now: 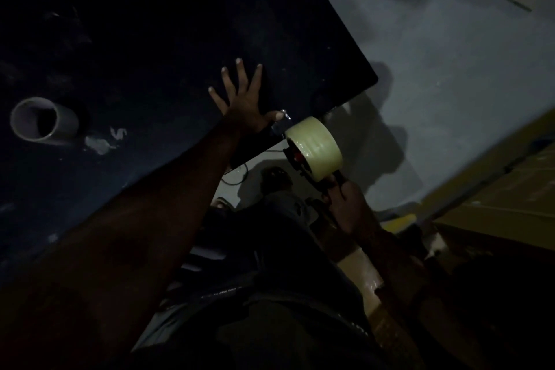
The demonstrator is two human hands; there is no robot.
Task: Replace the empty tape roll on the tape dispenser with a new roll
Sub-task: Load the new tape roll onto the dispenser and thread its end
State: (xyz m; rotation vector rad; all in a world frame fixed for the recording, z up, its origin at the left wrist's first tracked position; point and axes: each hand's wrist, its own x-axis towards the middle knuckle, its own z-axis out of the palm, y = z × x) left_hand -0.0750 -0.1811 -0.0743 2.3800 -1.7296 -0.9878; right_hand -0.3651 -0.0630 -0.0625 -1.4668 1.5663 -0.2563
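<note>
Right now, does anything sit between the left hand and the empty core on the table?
Nothing visible does. The left hand lies flat on the dark table, and the surface between it and the empty core is bare apart from some pale scraps.

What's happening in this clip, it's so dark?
A person holds a tape dispenser by its handle in the right hand; a full roll of pale tape already sits on it, just off the corner of a dark table. The left hand lies flat, fingers spread, on the table. An empty cardboard core lies further left.
</note>
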